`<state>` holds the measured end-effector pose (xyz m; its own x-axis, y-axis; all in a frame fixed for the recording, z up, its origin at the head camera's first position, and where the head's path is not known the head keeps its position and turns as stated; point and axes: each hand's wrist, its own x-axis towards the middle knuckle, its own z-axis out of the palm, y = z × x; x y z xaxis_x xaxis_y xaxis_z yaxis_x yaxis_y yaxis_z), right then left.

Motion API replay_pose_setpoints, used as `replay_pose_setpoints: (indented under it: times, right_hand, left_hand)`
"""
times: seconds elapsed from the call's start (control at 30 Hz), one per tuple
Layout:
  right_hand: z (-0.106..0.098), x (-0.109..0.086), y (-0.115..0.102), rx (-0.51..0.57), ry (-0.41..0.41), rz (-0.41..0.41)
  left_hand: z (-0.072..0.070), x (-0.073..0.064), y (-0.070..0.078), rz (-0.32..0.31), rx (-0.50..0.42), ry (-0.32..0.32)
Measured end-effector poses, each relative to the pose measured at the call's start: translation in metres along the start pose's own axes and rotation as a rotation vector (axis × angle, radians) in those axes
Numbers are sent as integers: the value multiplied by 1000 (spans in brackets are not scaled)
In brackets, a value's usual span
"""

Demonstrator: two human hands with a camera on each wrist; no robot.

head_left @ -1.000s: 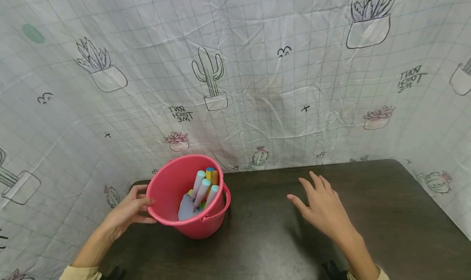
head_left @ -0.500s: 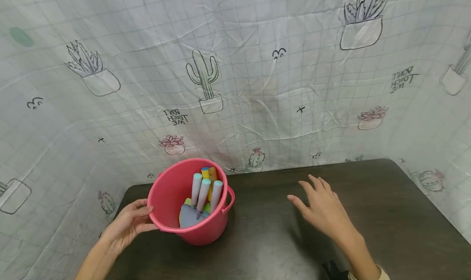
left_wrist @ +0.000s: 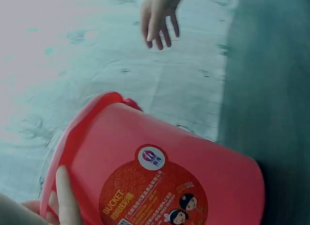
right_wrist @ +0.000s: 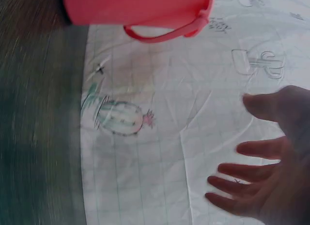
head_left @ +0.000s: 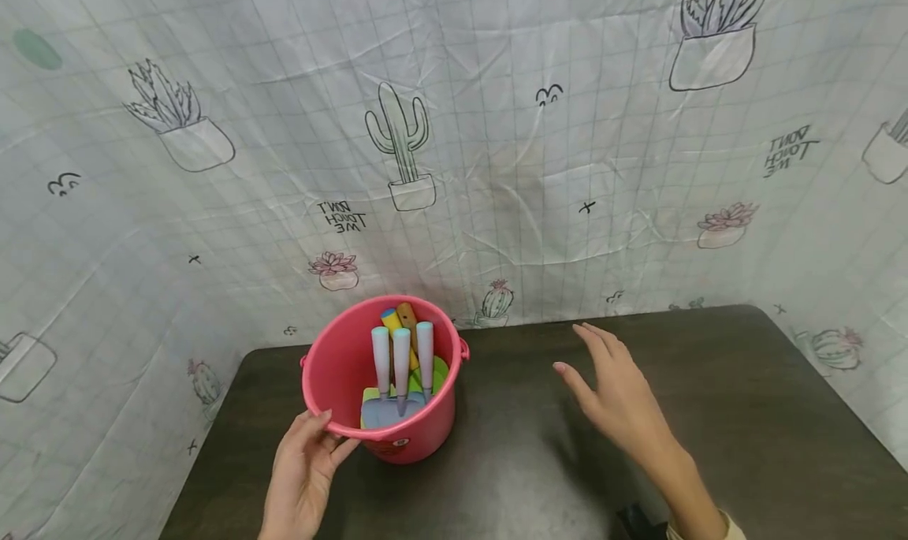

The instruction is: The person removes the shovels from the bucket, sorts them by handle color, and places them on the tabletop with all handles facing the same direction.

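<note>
A pink bucket [head_left: 418,441] stands on the dark table, left of centre. My left hand [head_left: 301,465] grips its near-left rim, one digit outside the wall and others behind the rim in the left wrist view. Inside the bucket are hand tools with grey, blue-tipped handles [head_left: 401,359], a grey trowel-like blade [head_left: 386,414], a yellow handle [head_left: 392,319] and a brown handle [head_left: 407,316]. Something green [head_left: 440,370] shows among them; their lower parts are hidden. Well right of the bucket, my right hand [head_left: 617,394] hovers above the table, fingers spread, holding nothing.
The dark table [head_left: 511,445] backs onto a pale sheet [head_left: 496,146] printed with cacti and grid lines. A red paper label [left_wrist: 150,196] shows on the bucket's wall in the left wrist view. The bucket's handle [right_wrist: 164,36] hangs on its right side.
The bucket has turned and come more upright, shifting slightly right; its label now shows. My left hand has moved round from the left side to the near-left rim. The right hand has barely moved.
</note>
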<state>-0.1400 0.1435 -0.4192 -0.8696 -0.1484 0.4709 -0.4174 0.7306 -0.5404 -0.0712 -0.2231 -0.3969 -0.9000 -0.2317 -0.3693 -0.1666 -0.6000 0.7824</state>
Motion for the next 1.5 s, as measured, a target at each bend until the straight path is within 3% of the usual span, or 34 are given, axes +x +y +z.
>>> replay_pose_setpoints:
  times: [0.13, 0.2, 0.27, 0.43, 0.53, 0.67, 0.8, 0.97, 1.03, 1.27, 1.5]
  right_hand:
    - [2, 3, -9, 141, 140, -63]
    - [3, 4, -12, 188, 188, -100]
    - [2, 5, -15, 223, 213, -126]
    - [3, 4, -20, 241, 212, -120]
    - [5, 2, -25, 268, 174, -91]
    - [7, 7, -35, 355, 133, -67]
    - [9, 18, -49, 508, 101, -56]
    - [16, 32, -69, 729, 18, -21]
    - [21, 38, -76, 771, -18, -1]
    - [43, 66, -98, 677, -191, 51]
    - [65, 91, -107, 607, -375, -14]
  left_hand:
    - [-5, 2, 2, 66, -7, 29]
    - [-10, 7, 7, 90, -24, 12]
    - [-17, 13, 13, 99, -46, -44]
    - [-34, 28, 23, 64, -145, -285]
    - [-38, 33, 26, 38, -162, -352]
    - [-36, 38, 27, 54, -103, -356]
    - [-35, 41, 26, 104, -49, -351]
    - [-32, 41, 24, 102, -72, -343]
    - [-30, 41, 24, 85, -91, -328]
    - [-25, 41, 25, 61, -106, -287]
    - [-26, 40, 26, 62, -107, -268]
